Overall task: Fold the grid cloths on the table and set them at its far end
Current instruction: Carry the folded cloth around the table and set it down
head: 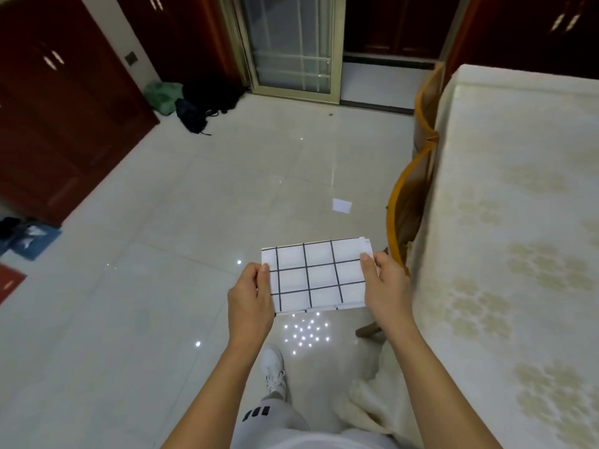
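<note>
Both thumbs lie on top of a folded grid cloth (319, 276), with fingers curled beneath: the left hand (251, 304) pinches its left edge, the right hand (385, 286) its right edge. It hangs flat in mid-air over the tiled floor (162, 222), lower centre, left of the table (518, 222) and a wooden chair (405, 205).

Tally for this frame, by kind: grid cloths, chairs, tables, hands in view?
Grid cloths: 1, the folded cloth, held in the air over the floor by left hand and right hand
Chairs: 2, near chair, far chair
Tables: 1, table
Hands: 2
Total: 6
</note>
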A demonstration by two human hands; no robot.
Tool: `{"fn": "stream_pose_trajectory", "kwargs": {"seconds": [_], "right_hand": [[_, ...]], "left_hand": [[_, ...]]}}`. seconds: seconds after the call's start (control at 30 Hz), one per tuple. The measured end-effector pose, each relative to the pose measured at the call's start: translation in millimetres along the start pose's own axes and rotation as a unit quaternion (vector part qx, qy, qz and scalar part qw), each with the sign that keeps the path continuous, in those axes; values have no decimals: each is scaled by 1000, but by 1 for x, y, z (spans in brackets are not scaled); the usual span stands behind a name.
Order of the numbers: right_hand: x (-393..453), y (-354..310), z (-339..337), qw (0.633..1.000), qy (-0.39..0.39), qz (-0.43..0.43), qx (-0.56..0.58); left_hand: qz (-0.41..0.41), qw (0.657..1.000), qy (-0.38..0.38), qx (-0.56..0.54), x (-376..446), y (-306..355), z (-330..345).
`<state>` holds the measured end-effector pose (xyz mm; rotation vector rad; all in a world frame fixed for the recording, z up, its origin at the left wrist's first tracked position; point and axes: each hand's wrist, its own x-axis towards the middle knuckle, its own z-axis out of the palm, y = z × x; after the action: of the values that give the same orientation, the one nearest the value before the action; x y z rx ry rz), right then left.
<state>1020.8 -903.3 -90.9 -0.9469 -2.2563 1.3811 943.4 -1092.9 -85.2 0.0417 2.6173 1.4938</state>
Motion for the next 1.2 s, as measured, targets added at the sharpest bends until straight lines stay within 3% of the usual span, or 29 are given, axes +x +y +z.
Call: {"fn": "stream_pose_trajectory", "kwargs": {"seconds": [0.63, 0.97, 1.2], "right_hand": [[124, -100, 172, 999, 16, 25, -35], [204, -107, 192, 999, 19, 44, -12], [312, -108, 180, 999, 16, 46, -14]], "left_hand": [[17, 999, -39, -7, 241, -30, -68], [22, 998, -51, 2, 320, -9, -36], [16, 999, -44, 7, 395, 37, 23]]}}
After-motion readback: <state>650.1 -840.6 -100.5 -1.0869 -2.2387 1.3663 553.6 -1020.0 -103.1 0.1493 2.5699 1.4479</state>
